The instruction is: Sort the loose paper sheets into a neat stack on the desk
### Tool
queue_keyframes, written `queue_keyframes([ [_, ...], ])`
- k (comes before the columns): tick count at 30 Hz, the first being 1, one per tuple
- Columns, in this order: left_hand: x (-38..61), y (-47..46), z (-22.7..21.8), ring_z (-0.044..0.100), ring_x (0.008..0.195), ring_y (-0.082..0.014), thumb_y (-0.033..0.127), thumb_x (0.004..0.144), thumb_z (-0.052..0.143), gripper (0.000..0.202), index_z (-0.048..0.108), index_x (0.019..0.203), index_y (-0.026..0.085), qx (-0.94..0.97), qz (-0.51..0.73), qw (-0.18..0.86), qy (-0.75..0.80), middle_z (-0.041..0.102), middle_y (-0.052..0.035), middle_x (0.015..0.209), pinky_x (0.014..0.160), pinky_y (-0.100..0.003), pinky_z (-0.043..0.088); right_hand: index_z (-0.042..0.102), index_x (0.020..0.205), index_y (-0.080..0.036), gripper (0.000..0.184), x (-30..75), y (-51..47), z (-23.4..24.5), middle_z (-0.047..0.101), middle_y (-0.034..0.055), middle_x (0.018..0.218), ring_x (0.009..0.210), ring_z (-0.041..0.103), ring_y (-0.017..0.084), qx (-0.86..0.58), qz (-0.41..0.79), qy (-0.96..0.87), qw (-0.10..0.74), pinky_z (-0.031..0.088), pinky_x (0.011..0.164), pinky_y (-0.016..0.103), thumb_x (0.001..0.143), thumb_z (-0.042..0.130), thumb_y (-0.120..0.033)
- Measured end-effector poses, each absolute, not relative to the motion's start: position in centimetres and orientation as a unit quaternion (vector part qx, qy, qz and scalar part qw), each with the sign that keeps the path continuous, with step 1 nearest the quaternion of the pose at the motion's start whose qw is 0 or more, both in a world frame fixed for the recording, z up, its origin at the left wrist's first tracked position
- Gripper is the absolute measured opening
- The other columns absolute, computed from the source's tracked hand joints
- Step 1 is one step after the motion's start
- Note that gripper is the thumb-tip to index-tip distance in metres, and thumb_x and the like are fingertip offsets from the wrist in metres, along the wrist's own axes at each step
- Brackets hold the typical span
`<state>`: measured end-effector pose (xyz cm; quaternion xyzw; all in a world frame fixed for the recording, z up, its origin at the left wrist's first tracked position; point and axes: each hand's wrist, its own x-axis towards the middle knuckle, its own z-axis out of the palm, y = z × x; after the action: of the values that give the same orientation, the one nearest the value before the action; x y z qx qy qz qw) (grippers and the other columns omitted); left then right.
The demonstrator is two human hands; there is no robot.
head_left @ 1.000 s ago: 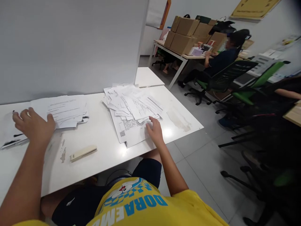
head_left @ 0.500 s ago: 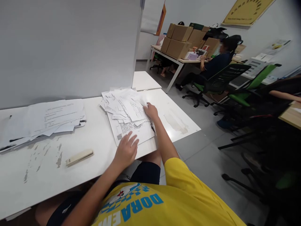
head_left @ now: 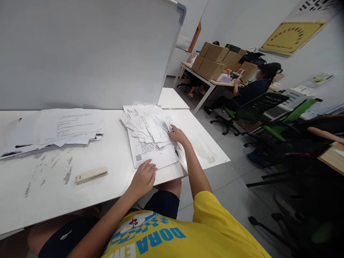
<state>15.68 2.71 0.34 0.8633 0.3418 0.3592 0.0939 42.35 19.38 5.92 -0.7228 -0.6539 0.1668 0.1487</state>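
A heap of white printed slips and sheets (head_left: 146,125) lies on the right part of the white table (head_left: 113,172). My left hand (head_left: 143,176) rests on the near edge of the bottom sheet, fingers curled loosely against the paper. My right hand (head_left: 177,135) is at the heap's right side, its fingers pinched on the edge of a slip. A second, flatter stack of papers (head_left: 57,129) lies at the left. A cream stapler (head_left: 90,175) lies on the table between the two piles, near the front edge.
A grey partition board (head_left: 80,53) stands behind the table. The tabletop paint is chipped at the left. To the right a person sits in a chair at a desk piled with cardboard boxes (head_left: 215,59). Green and black office chairs (head_left: 268,107) stand on the floor.
My left hand left the left stack and crossed to the near edge of the right heap. My right hand moved from the heap's front up along its right side.
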Motion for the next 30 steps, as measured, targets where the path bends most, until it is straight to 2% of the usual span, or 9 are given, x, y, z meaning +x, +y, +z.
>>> queue_keyframes([
  [6, 15.6, 2.8, 0.0, 0.055, 0.128, -0.0295, 0.013, 0.092, 0.046, 0.03, 0.068, 0.111, 0.017, 0.862, 0.357, 0.13, 0.336, 0.071, -0.0088, 0.112, 0.103, -0.051, 0.052, 0.042, 0.149, -0.012, 0.058, 41.6, 18.5, 6.6, 0.069, 0.0179, 0.123, 0.111, 0.065, 0.031, -0.743, 0.107, -0.644, 0.146, 0.05, 0.09, 0.038, 0.091, 0.043, -0.014],
  [9, 15.6, 2.6, 0.2, 0.054, 0.129, -0.03, 0.017, 0.093, 0.046, 0.029, 0.069, 0.111, 0.019, 0.838, 0.374, 0.205, 0.341, 0.071, -0.0085, 0.112, 0.107, -0.053, 0.048, 0.044, 0.147, -0.011, 0.056, 41.2, 16.6, 7.6, 0.072, 0.0176, 0.111, 0.102, 0.067, 0.032, -0.755, 0.066, -0.633, 0.157, 0.051, 0.085, 0.04, 0.092, 0.038, -0.012],
  [13, 14.4, 2.7, 1.3, 0.057, 0.127, -0.0284, 0.041, 0.095, 0.05, 0.035, 0.063, 0.124, 0.025, 0.66, 0.485, 0.457, 0.347, 0.067, -0.0102, 0.125, 0.111, -0.055, 0.043, 0.053, 0.142, -0.016, 0.051, 39.4, 11.0, 7.4, 0.075, 0.0129, 0.105, 0.094, 0.07, 0.029, -0.693, -0.019, -0.678, 0.244, 0.054, 0.083, 0.042, 0.094, 0.036, -0.014],
  [16, 12.3, 3.7, 3.3, 0.058, 0.127, -0.0311, 0.066, 0.091, 0.045, 0.059, 0.055, 0.134, 0.026, 0.385, 0.564, 0.661, 0.311, 0.057, -0.0136, 0.141, 0.107, -0.058, 0.046, 0.058, 0.139, -0.021, 0.054, 37.5, 5.9, 5.5, 0.071, 0.0102, 0.125, 0.117, 0.065, 0.026, -0.551, -0.024, -0.781, 0.292, 0.053, 0.096, 0.042, 0.091, 0.035, -0.007],
  [18, 11.1, 4.9, 4.6, 0.059, 0.126, -0.0331, 0.071, 0.087, 0.047, 0.066, 0.058, 0.129, 0.022, 0.267, 0.555, 0.721, 0.319, 0.058, -0.0154, 0.14, 0.105, -0.058, 0.048, 0.055, 0.142, -0.023, 0.058, 36.2, 2.9, 3.9, 0.066, 0.0078, 0.135, 0.13, 0.058, 0.024, -0.489, 0.007, -0.822, 0.294, 0.049, 0.104, 0.044, 0.09, 0.036, -0.005],
  [21, 10.8, 6.3, 5.2, 0.061, 0.123, -0.032, 0.05, 0.085, 0.063, 0.051, 0.063, 0.122, 0.014, 0.251, 0.495, 0.734, 0.391, 0.066, -0.016, 0.128, 0.106, -0.051, 0.048, 0.048, 0.148, -0.026, 0.06, 34.5, 0.0, 2.1, 0.056, 0.0058, 0.148, 0.14, 0.048, 0.023, -0.48, 0.084, -0.828, 0.276, 0.044, 0.111, 0.047, 0.092, 0.035, -0.008],
  [23, 11.4, 6.3, 4.5, 0.061, 0.123, -0.0304, 0.039, 0.084, 0.067, 0.045, 0.063, 0.122, 0.014, 0.25, 0.482, 0.714, 0.442, 0.069, -0.014, 0.125, 0.108, -0.047, 0.048, 0.044, 0.151, -0.026, 0.06, 33.6, -0.9, 1.4, 0.047, 0.0056, 0.155, 0.146, 0.04, 0.023, -0.504, 0.129, -0.814, 0.26, 0.039, 0.116, 0.049, 0.094, 0.035, -0.01],
  [27, 12.7, 4.8, 2.8, 0.061, 0.123, -0.0269, 0.04, 0.086, 0.065, 0.044, 0.06, 0.126, 0.021, 0.263, 0.522, 0.644, 0.493, 0.068, -0.0085, 0.128, 0.107, -0.043, 0.049, 0.04, 0.153, -0.023, 0.059, 31.6, -1.4, 1.3, 0.039, 0.0072, 0.16, 0.151, 0.031, 0.023, -0.544, 0.157, -0.791, 0.233, 0.031, 0.121, 0.05, 0.095, 0.035, -0.013],
  [30, 13.0, 4.0, 2.3, 0.061, 0.124, -0.0274, 0.037, 0.081, 0.07, 0.05, 0.058, 0.128, 0.023, 0.318, 0.539, 0.615, 0.479, 0.067, -0.0086, 0.13, 0.107, -0.042, 0.05, 0.041, 0.152, -0.018, 0.056, 29.9, -1.3, 1.8, 0.036, 0.0102, 0.161, 0.152, 0.028, 0.025, -0.537, 0.157, -0.803, 0.207, 0.025, 0.124, 0.049, 0.097, 0.034, -0.015],
])
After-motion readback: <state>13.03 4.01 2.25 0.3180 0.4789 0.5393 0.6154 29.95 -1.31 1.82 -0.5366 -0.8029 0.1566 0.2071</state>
